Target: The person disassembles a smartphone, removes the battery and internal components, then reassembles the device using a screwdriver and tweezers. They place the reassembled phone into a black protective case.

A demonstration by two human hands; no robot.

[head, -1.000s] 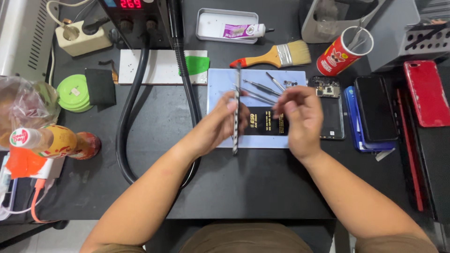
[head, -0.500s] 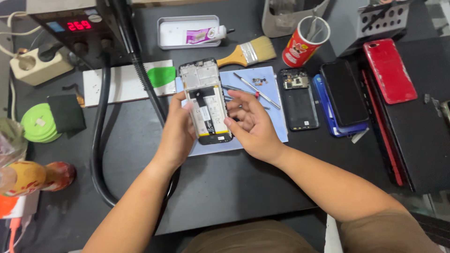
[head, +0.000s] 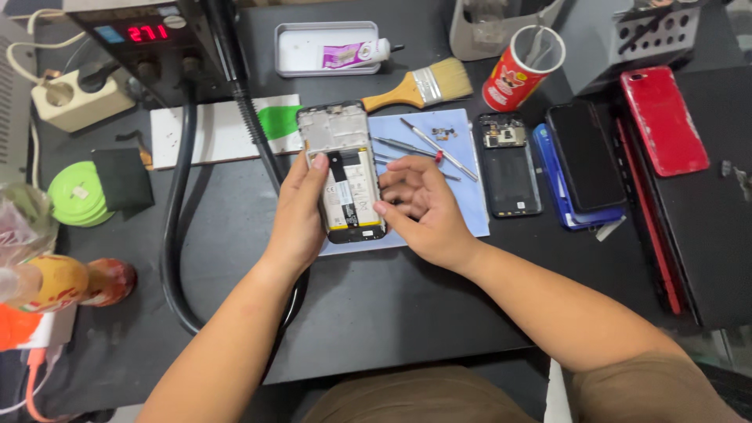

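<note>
An opened phone [head: 345,168], back cover off with its battery and frame showing, lies flat on a light blue mat [head: 462,200]. My left hand [head: 298,215] grips the phone's left edge, thumb on its top face. My right hand [head: 419,207] rests beside the phone's right edge, fingers loosely curled and thumb touching the lower right side. Thin metal tools [head: 427,149] and small parts lie on the mat just beyond my right hand.
A black phone back shell [head: 511,168], a dark phone on a blue one [head: 583,160] and a red phone [head: 662,117] lie to the right. A paintbrush [head: 419,86], red cup [head: 517,70], metal tray [head: 325,48], heat station [head: 145,39] with black hose [head: 176,235] surround.
The phone went from being held on edge to lying flat, battery side up. My left hand stays on its left edge; my right hand has loosened beside it.
</note>
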